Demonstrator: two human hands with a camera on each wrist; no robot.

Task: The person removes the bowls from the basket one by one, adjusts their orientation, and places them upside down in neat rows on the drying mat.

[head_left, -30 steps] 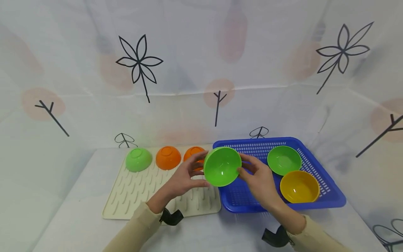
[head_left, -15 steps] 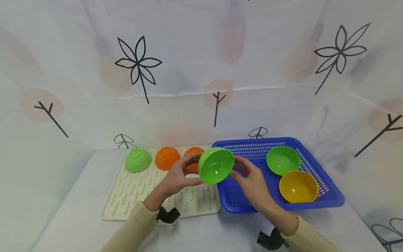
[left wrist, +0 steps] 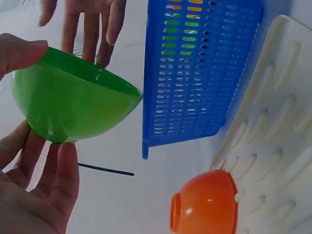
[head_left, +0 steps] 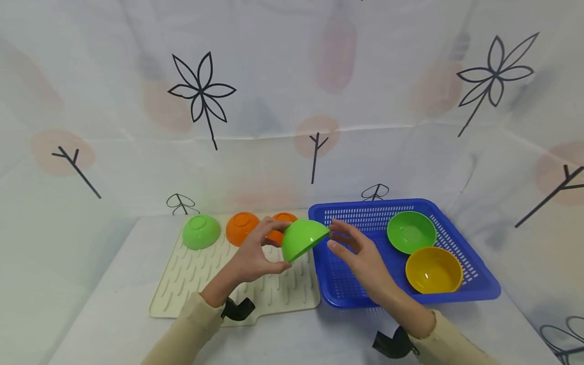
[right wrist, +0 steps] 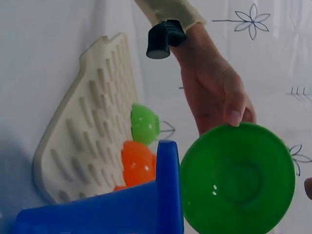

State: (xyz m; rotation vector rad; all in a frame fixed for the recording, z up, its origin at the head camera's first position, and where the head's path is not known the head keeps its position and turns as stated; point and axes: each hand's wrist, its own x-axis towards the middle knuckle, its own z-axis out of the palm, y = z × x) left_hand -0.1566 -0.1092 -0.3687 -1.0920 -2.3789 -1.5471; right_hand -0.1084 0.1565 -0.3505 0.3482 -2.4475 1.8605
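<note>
The person's left hand point(head_left: 253, 256) holds one light green bowl point(head_left: 303, 238), and this bowl is in the air, over the place where the pale ribbed mat point(head_left: 191, 284) and the blue basket point(head_left: 321, 279) come together. The thumb presses at the rim, and the other fingers lie on the outer side, near the foot of the bowl. So the bowl sits between thumb and fingers, and most of its body stands out from the grip toward the right hand point(head_left: 362, 258). It is tilted, with its mouth turned down and to the person's right.

The right hand has its fingers apart and only a little bent, with nothing held between them. Its fingertips are just beside the rim of the bowl; in the right wrist view a small gap shows at one fingertip, but for the others I cannot tell if they touch.

On the far side of the mat three bowls stand upside down in a row: a pale green bowl point(head_left: 201, 232), an orange bowl point(head_left: 239, 228), and a second orange bowl point(head_left: 284, 217), partly hidden behind the left fingers. In the basket, a darker green bowl point(head_left: 411, 232) and a yellow bowl point(head_left: 433, 271) lie near its right end.
</note>
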